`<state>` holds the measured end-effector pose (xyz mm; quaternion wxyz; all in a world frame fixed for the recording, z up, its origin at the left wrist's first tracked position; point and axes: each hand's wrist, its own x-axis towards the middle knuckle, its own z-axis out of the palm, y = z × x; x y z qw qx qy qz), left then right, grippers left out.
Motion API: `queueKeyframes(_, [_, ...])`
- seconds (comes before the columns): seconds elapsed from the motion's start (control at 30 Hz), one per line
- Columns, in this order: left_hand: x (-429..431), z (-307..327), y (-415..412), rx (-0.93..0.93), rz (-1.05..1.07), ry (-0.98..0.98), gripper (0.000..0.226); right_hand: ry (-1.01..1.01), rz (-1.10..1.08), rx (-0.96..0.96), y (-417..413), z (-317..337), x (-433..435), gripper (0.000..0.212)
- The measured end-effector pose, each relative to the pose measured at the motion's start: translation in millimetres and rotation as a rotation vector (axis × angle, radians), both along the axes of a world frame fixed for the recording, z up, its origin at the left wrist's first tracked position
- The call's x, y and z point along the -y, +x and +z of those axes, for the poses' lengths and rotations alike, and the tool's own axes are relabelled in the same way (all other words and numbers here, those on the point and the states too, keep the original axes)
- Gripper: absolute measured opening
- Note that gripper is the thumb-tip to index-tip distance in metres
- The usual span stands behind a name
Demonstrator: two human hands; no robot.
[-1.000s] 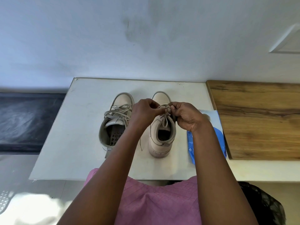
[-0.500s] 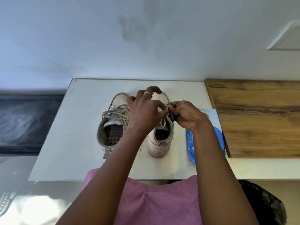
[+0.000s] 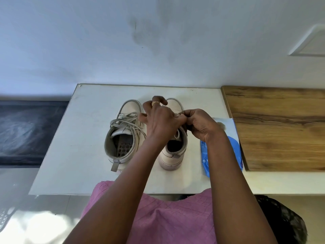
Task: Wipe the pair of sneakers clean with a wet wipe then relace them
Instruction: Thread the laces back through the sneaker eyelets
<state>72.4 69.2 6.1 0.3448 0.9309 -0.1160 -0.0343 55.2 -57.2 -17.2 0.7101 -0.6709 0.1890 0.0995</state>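
A white desk (image 3: 79, 138) stands against a pale, smudged wall (image 3: 158, 41). A wood-grain top (image 3: 281, 129) butts against its right edge, and a dark mat (image 3: 26, 131) lies on the floor to the left.

The two beige sneakers stand side by side mid-desk, toes to the wall. The left grip (image 3: 161, 120) and right grip (image 3: 202, 125) meet, touching, over the tongue of the right sneaker (image 3: 171, 161). Each pinches its lace (image 3: 177, 134) between thumb and forefinger. The left grip's other fingers fan out above the toe, one wearing a ring (image 3: 154, 103); the right grip's fingers are curled tight.

The left sneaker (image 3: 131, 108), just beside, is laced loosely and untouched.

A blue wet wipe pack (image 3: 204, 150) lies right of the right sneaker, partly hidden by the right forearm. The left forearm crosses the gap between the sneakers, above a pink garment (image 3: 167, 217).
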Motion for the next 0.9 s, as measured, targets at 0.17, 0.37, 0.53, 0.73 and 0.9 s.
queueKeyframes(0.17, [-9, 7, 8, -0.445, 0.105, -0.308, 0.028, 0.013, -0.008, -0.005, 1, -3, -1, 0.024])
queueKeyframes(0.37, [-22, 15, 18, -0.344, 0.020, -0.301, 0.032, 0.023, -0.076, -0.022, 3, -4, -2, 0.021])
queueKeyframes(0.53, [-15, 17, 4, 0.035, -0.145, 0.191, 0.026, 0.045, -0.056, -0.024, 2, -1, -3, 0.028])
queueKeyframes(0.73, [-3, 13, -7, 0.235, -0.187, 0.279, 0.022, 0.005, -0.083, -0.004, 0, 1, -3, 0.027])
queueKeyframes(0.9, [-1, 16, -7, 0.254, -0.152, 0.294, 0.026, 0.025, -0.090, -0.003, -1, 3, -3, 0.033])
